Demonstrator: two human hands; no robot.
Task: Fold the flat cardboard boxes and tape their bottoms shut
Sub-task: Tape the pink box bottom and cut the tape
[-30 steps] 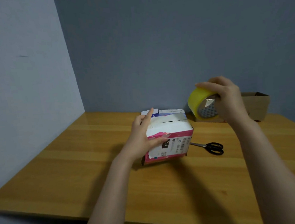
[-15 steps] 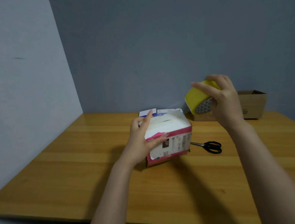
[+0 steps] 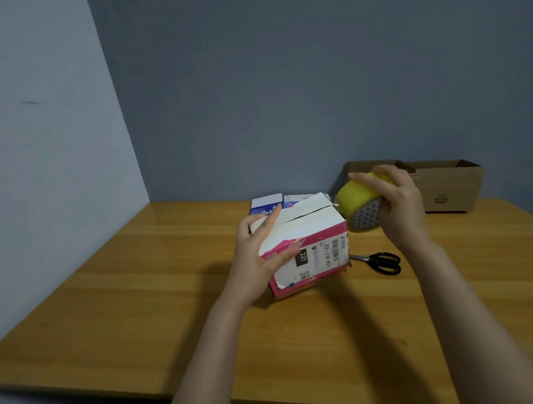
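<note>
Pink-and-white box (image 3: 309, 230), top flaps closed, left hand (image 3: 257, 260) fingers spread on it, right hand (image 3: 401, 207) fingers gripping yellow tape roll (image 3: 351, 199).

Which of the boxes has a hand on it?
The pink-and-white box mid-table: the left hand presses on it. The brown box at the back stands untouched, behind the right hand holding tape.

The pink box (image 3: 305, 230) hides the scissors' (image 3: 383, 262) tips; the right hand (image 3: 399, 205) half-covers the tape (image 3: 351, 199).

Scissors (image 3: 381, 261) lie right of the box (image 3: 307, 246) (another box (image 3: 449, 187) stands behind).
</note>
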